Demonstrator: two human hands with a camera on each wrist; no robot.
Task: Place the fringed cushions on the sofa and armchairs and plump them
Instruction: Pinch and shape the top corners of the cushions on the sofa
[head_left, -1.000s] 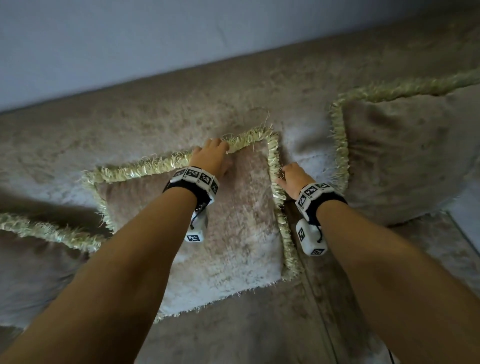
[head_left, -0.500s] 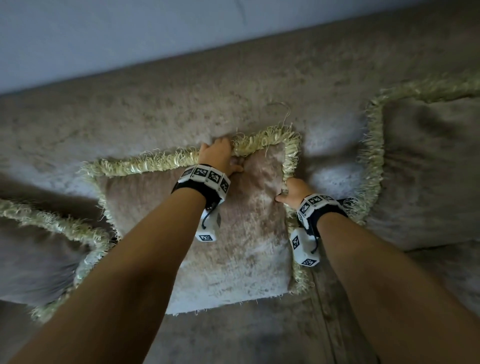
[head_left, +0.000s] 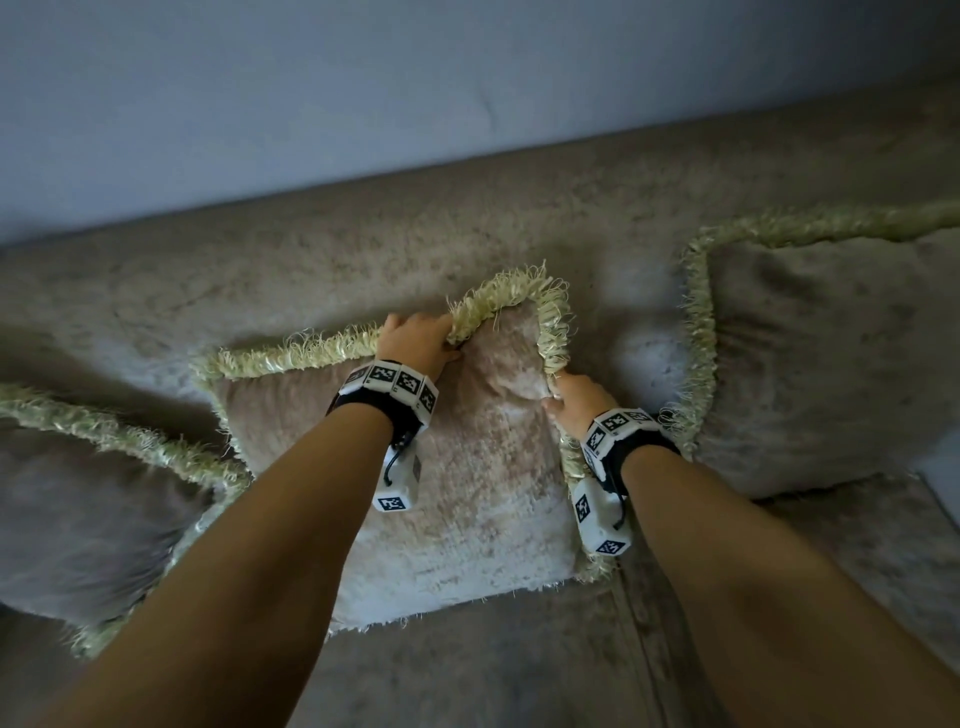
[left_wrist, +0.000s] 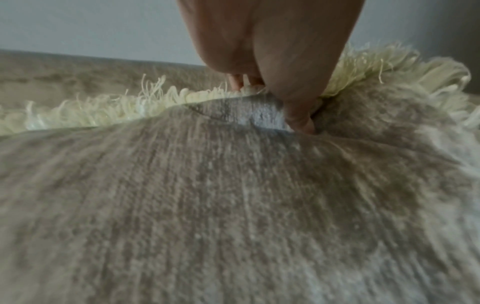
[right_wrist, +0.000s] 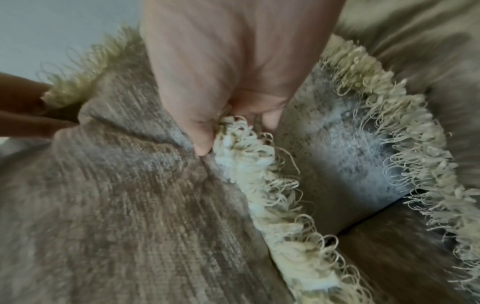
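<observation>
A beige velvet cushion with pale yellow fringe, the middle cushion (head_left: 467, 499), leans against the sofa back (head_left: 363, 249). My left hand (head_left: 418, 340) grips its top fringed edge, thumb pressed into the fabric (left_wrist: 298, 115). My right hand (head_left: 576, 397) pinches the fringe on its right edge (right_wrist: 233, 131). The top right corner of the cushion is bunched up between the two hands. A second fringed cushion (head_left: 831, 353) stands to the right and a third fringed cushion (head_left: 78, 514) lies to the left.
A plain pale wall (head_left: 363, 93) rises behind the sofa back. The sofa seat (head_left: 493, 670) runs along the bottom, with a seam between seat pads under my right forearm. The right cushion's fringe (right_wrist: 405, 144) lies close to my right hand.
Both hands have drawn closer together on the middle cushion, pushing its top right corner up into a peak. The view has shifted a little, so the right cushion sits further right.
</observation>
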